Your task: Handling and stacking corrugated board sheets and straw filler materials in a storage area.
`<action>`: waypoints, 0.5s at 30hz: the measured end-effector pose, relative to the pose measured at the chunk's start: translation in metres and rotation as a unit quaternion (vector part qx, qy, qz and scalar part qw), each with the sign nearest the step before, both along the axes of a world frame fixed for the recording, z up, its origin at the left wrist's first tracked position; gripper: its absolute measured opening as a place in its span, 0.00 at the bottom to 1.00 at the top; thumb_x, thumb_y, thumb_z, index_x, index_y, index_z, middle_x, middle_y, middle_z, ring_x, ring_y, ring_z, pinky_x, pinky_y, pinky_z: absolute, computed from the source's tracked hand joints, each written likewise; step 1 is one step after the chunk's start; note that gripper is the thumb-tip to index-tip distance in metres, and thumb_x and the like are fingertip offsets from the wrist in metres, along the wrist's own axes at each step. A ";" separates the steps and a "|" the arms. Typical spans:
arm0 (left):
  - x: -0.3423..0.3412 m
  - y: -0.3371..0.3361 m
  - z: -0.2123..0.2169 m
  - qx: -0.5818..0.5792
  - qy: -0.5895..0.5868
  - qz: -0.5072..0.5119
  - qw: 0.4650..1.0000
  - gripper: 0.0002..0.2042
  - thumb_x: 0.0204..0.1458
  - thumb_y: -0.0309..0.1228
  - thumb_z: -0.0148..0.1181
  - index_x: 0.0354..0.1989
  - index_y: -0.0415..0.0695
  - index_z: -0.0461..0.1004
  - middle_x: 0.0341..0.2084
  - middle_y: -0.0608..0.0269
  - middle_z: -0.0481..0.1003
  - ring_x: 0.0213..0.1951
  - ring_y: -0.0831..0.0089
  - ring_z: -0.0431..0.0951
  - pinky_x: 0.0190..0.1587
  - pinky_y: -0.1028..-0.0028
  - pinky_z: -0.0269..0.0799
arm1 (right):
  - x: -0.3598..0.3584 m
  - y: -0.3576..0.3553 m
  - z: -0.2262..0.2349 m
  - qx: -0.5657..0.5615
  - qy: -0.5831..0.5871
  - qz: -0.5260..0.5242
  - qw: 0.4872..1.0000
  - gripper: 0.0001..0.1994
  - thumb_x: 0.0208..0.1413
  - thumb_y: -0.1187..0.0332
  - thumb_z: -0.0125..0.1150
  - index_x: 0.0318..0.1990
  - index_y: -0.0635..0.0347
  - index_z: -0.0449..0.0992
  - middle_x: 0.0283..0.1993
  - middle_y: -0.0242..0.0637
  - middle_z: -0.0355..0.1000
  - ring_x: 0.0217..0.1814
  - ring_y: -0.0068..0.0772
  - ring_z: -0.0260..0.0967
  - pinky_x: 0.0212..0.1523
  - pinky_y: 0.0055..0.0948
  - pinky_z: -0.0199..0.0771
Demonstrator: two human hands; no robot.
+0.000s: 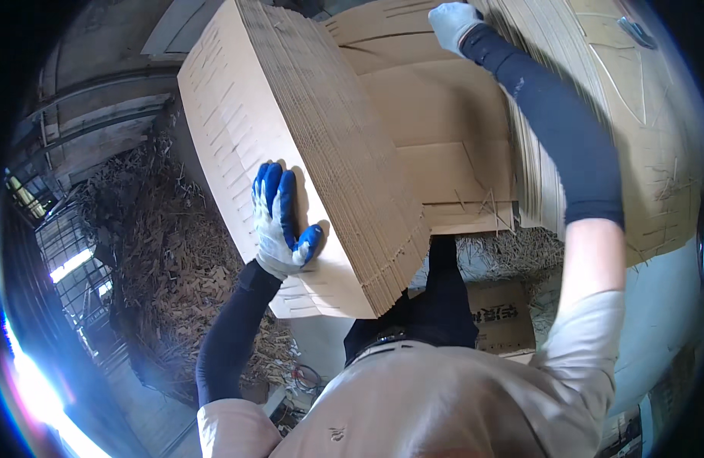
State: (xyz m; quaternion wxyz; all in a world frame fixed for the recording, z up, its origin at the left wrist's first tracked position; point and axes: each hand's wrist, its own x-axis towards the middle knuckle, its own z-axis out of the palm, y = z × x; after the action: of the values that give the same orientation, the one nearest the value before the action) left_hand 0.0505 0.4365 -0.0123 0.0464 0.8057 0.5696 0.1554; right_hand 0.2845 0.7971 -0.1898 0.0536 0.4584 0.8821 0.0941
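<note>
A thick stack of flat brown cardboard sheets stands tilted at the middle left, its layered edges facing up and right. My left hand, in a white glove with blue-coated fingers, lies flat against the outer face of this stack with its fingers stretched out. Far forward, my right hand, also gloved, looks closed in a fist by the far edge of a second cardboard stack on the right. Its fingertips are hidden behind the back of the glove. Between the stacks lies a creased cardboard sheet.
A large heap of cardboard scraps covers the floor at left. More shreds lie below the right stack, near a printed cardboard box by my legs. Metal railing runs along the far left.
</note>
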 end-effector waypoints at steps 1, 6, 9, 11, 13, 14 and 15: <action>-0.002 -0.004 0.000 0.004 0.002 0.003 1.000 0.40 0.51 0.49 0.55 0.69 0.39 0.54 0.67 0.42 0.54 0.66 0.41 0.54 0.66 0.46 0.47 | 0.002 0.003 0.015 0.089 -0.029 0.013 0.995 0.09 0.49 0.66 0.55 0.31 0.50 0.84 0.33 0.39 0.80 0.37 0.37 0.79 0.33 0.37 0.77; 0.004 -0.006 0.007 -0.013 -0.012 0.015 1.000 0.40 0.51 0.49 0.56 0.69 0.39 0.54 0.66 0.42 0.55 0.66 0.40 0.55 0.66 0.47 0.48 | 0.058 0.069 0.075 0.165 -0.005 0.050 0.985 0.09 0.46 0.66 0.57 0.25 0.56 0.83 0.26 0.45 0.78 0.29 0.43 0.79 0.30 0.41 0.77; 0.003 -0.005 0.005 -0.011 -0.013 0.009 1.000 0.39 0.51 0.49 0.56 0.69 0.39 0.54 0.66 0.42 0.55 0.66 0.40 0.55 0.66 0.46 0.48 | 0.066 0.071 0.108 0.203 0.049 0.098 0.973 0.08 0.43 0.66 0.58 0.23 0.57 0.82 0.24 0.46 0.77 0.27 0.45 0.78 0.29 0.42 0.76; 0.001 -0.011 0.004 -0.008 -0.004 0.016 1.000 0.40 0.50 0.48 0.57 0.68 0.39 0.54 0.66 0.42 0.56 0.66 0.40 0.55 0.66 0.46 0.48 | 0.041 0.031 0.159 0.142 0.074 0.096 0.982 0.07 0.40 0.67 0.59 0.22 0.58 0.82 0.23 0.48 0.76 0.26 0.47 0.77 0.27 0.42 0.76; 0.001 -0.009 0.006 -0.018 -0.003 0.017 1.000 0.39 0.49 0.47 0.57 0.67 0.38 0.56 0.65 0.41 0.56 0.65 0.39 0.55 0.65 0.46 0.49 | 0.034 0.003 0.191 0.116 0.099 0.059 0.987 0.08 0.38 0.66 0.60 0.21 0.60 0.81 0.22 0.49 0.76 0.25 0.47 0.77 0.27 0.40 0.76; 0.002 -0.011 0.005 -0.014 -0.003 0.018 1.000 0.39 0.49 0.47 0.57 0.67 0.37 0.57 0.65 0.40 0.57 0.65 0.39 0.55 0.65 0.46 0.49 | 0.034 -0.015 0.207 0.084 0.095 0.052 0.991 0.08 0.38 0.67 0.59 0.20 0.60 0.80 0.21 0.49 0.75 0.25 0.47 0.77 0.26 0.39 0.76; 0.002 -0.011 0.004 -0.007 -0.005 0.017 1.000 0.38 0.49 0.47 0.57 0.67 0.37 0.57 0.64 0.40 0.57 0.65 0.39 0.55 0.65 0.46 0.49 | 0.037 -0.032 0.217 0.077 0.105 0.051 0.990 0.08 0.38 0.67 0.59 0.20 0.60 0.80 0.21 0.49 0.75 0.25 0.48 0.77 0.26 0.39 0.76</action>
State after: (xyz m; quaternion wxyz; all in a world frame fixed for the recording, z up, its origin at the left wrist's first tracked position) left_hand 0.0529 0.4256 -0.0088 0.0522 0.7946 0.5845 0.1558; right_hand 0.3217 0.7655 0.0271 -0.0791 0.4229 0.8953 0.1156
